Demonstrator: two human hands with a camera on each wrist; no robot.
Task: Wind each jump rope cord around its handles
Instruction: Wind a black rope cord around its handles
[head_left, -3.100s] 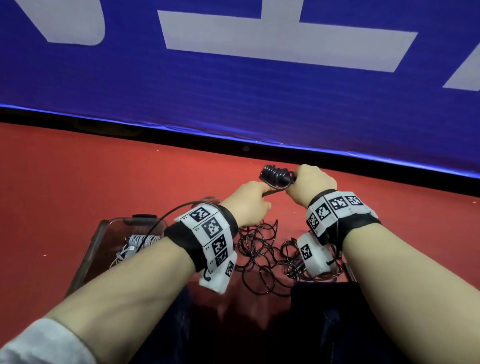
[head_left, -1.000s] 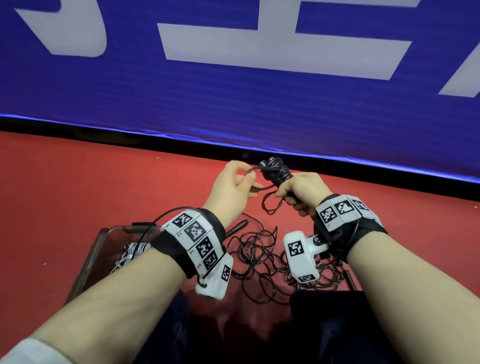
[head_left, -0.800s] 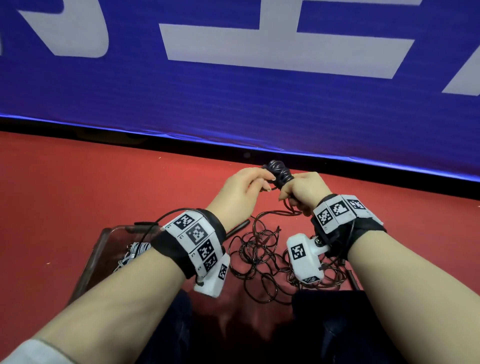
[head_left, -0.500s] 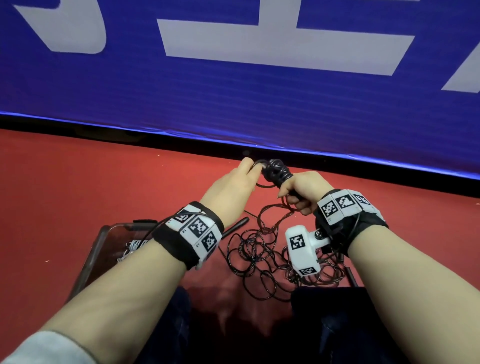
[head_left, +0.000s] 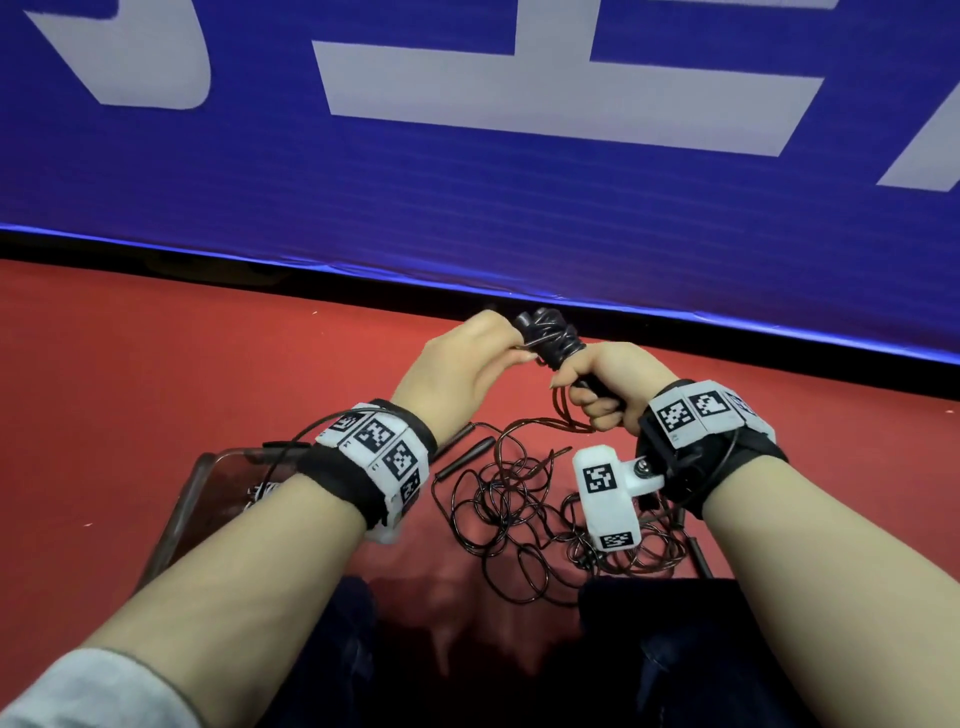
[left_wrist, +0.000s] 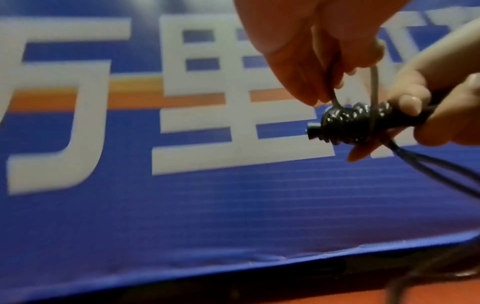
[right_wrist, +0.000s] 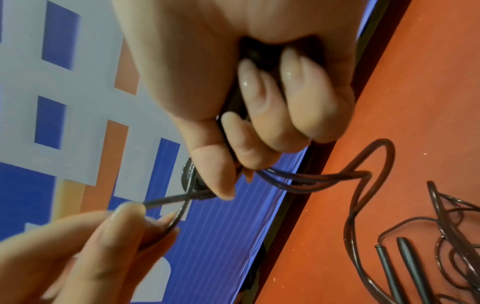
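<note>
Loosely, two spare handles (head_left: 464, 451) — one tangled cord (head_left: 524, 519).

On the blue banner (left_wrist: 182, 205) in front of me I can read two large white characters, 万 and 里, in my left wrist view, with an orange stripe running behind them. The black-and-white square markers on my wrist bands (head_left: 384, 447) carry coded patterns, no legible words.
</note>
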